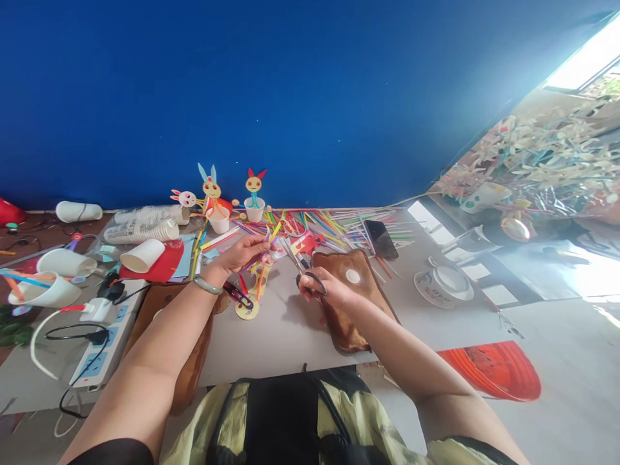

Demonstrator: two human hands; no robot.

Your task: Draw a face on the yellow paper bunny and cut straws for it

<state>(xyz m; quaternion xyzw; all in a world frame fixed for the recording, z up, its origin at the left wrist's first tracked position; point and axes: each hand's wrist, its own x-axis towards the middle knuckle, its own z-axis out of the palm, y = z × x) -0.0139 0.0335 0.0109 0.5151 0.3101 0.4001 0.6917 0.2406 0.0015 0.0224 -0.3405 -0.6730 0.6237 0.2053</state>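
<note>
My left hand (242, 253), with a bracelet at the wrist, pinches a small bundle of yellow and purple strips (272, 237). To its right, my right hand (317, 285) is closed round the black handles of a pair of scissors (294, 257), whose blades point up and left toward the strips. Below my left hand lie a second pair of scissors (237, 296) with dark handles and a yellow paper piece (247, 309). Rabbit figures stand in white paper cups (254, 210) behind my hands. Whether the blades touch the strips I cannot tell.
Many coloured strips (334, 226) spread along the blue wall. Right are a phone (381, 239), a brown pad (349, 310), a lidded bowl (444, 284) and a red stool (498, 369). Left are stacked cups (145, 231), a power strip (109, 336) with cables and another brown pad (191, 361).
</note>
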